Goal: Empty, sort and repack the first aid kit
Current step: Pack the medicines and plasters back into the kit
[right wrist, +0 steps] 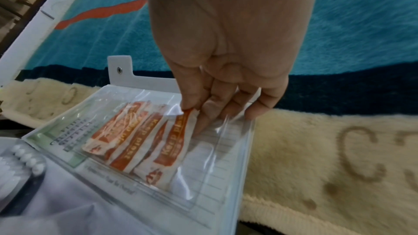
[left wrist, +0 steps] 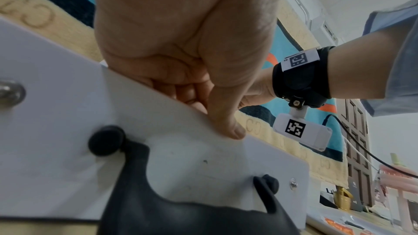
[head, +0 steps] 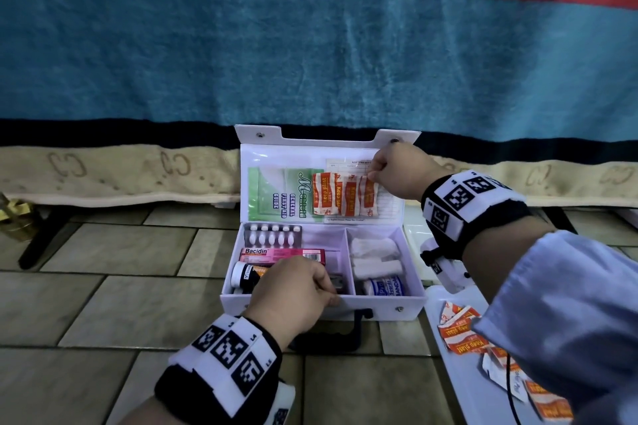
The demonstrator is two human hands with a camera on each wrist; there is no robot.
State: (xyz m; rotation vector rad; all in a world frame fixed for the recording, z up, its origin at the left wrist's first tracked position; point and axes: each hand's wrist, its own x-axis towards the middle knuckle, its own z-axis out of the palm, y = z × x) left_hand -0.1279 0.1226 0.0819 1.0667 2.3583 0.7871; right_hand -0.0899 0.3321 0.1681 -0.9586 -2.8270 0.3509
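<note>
- The right hand is pinching the top of a plaster strip in the lid's clear pocket.
- The left hand is curling over the front wall of the open first aid kit, gripping it.
- Loose plasters are lying on a tray right of the kit.

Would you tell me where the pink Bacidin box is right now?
In the head view, the pink Bacidin box lies in the kit's left compartment, between the pill blister pack behind it and the left hand in front.
</note>
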